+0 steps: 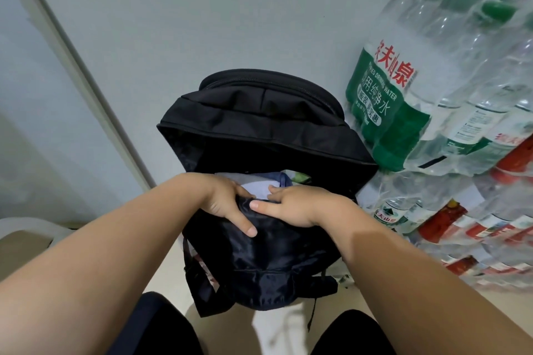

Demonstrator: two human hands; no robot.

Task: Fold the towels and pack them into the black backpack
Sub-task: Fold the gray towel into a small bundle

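As left hand [227, 201], right hand [294, 204] pinch its rim, black backpack [259, 127] lengthwise toward wall [202, 8]

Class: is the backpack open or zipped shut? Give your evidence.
Open. The backpack's flap lies folded back, and towels show inside its mouth.

Towels [261, 193] are mostly buried in the backpack [259, 130]. The left hand [222, 199] and right hand [297, 204] dip partly out of sight inside it, and the bottle packs [432, 81] run off the right edge.
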